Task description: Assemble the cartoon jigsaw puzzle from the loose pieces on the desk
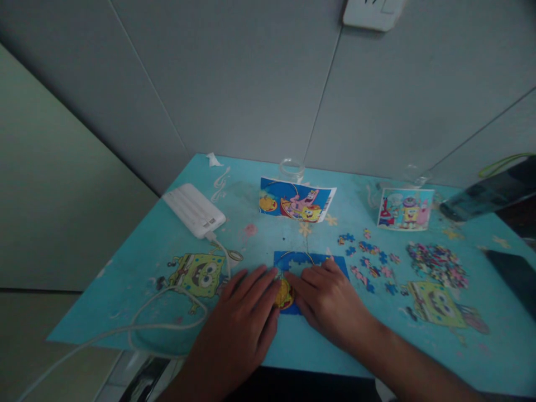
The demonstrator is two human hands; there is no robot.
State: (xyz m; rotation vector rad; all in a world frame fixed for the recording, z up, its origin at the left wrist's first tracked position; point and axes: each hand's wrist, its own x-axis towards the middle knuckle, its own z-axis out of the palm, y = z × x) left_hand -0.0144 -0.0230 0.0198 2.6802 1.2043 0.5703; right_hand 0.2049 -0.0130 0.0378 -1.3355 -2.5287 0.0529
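A partly assembled jigsaw puzzle (288, 309), blue with a yellow burger picture, lies on the table in front of me. My left hand (245, 312) is open, its fingers stretched out flat and the fingertips touching the puzzle's left edge. From the right, my right hand (329, 298) rests over the puzzle. Its index finger reaches onto the puzzle above the burger, the thumb is apart from it, and the other fingers are bent. No piece shows between its fingers. Both hands hide part of the puzzle. Loose puzzle pieces (371, 265) lie scattered right of it.
A picture card (295, 201) and a second card (406, 209) stand propped at the back. A denser pile of pieces (438, 265) lies right. A white power bank (195, 209) with a cable (167, 326) sits left. A dark bottle (489, 195) and a dark flat object (513, 276) are far right.
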